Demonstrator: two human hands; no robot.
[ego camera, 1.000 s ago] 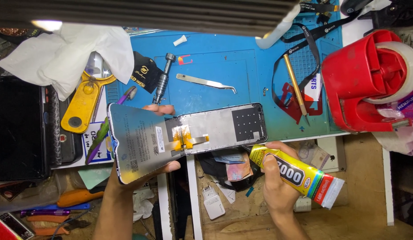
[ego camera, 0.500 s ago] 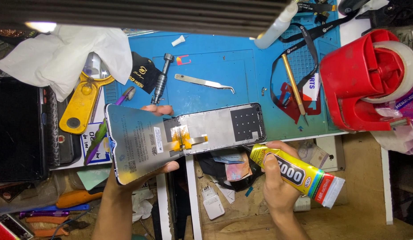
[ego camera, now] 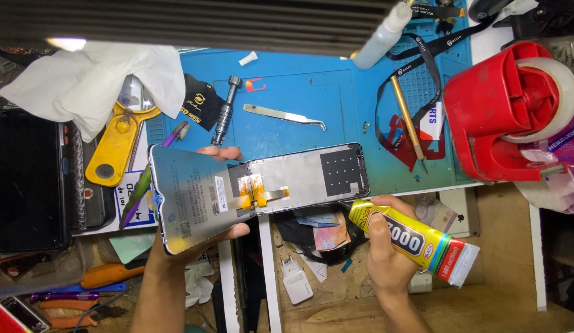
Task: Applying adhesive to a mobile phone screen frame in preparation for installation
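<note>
**Glue tube meets the phone frame**

Meanwhile, at the left a white cloth (ego camera: pixel 92 80) and a yellow tool (ego camera: pixel 117 145) lie on the bench. The left hand (ego camera: pixel 176 246) grips a detached phone screen (ego camera: pixel 191 203), thumb on the near edge and fingers behind the far one. An orange flex cable (ego camera: pixel 256 191) joins it to the phone frame (ego camera: pixel 305 179), which rests on the blue mat (ego camera: pixel 299 86) below the tweezers (ego camera: pixel 284 115). The right hand (ego camera: pixel 386 246) is closed around a yellow glue tube (ego camera: pixel 410 237), nozzle at the frame's lower right corner. I judge a thin, even bead calls for a gentle squeeze, with the screen held level so the flex is not strained. Against the earlier frame, almost nothing differs: screen, frame and tube sit as before. The red tape dispenser (ego camera: pixel 503 111) stands at far right.
</note>
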